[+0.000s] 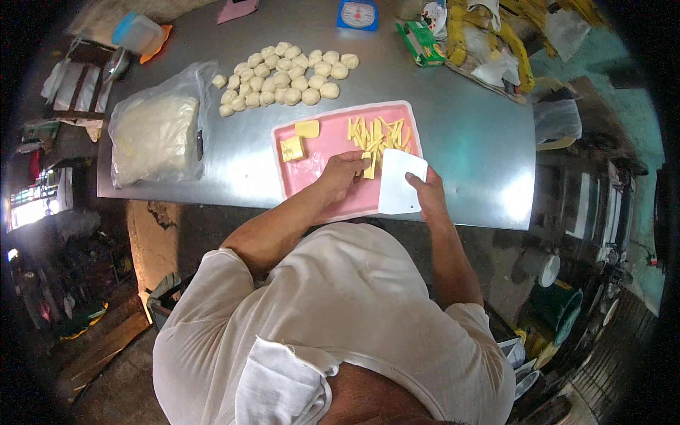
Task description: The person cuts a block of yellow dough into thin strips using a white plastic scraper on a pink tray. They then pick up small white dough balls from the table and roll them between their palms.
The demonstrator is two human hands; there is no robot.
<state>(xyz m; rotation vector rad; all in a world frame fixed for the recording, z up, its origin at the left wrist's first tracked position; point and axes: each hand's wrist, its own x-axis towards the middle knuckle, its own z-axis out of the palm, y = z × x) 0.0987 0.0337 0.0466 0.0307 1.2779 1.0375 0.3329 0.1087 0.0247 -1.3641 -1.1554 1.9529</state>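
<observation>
A pink tray (322, 195) with a pale rim lies at the near edge of the metal table in front of me. Over it, my left hand (345, 174) pinches a small yellow block of cheese (369, 167). My right hand (429, 190) grips a white dough scraper (398, 185), a flat plate with rounded corners, which stands beside the block. Cut cheese sticks (379, 133) are heaped in the tray's far right part. Toward its left side sit a thicker cheese block (292, 149) and a flat cheese slice (307, 128).
Several dough balls (282, 78) are grouped beyond the tray. At the left lies a large pale slab in a clear plastic bag (156, 136). A blue dial scale (357, 15) stands at the far edge, with a green box (421, 44) and plastic bags (497, 69) to its right.
</observation>
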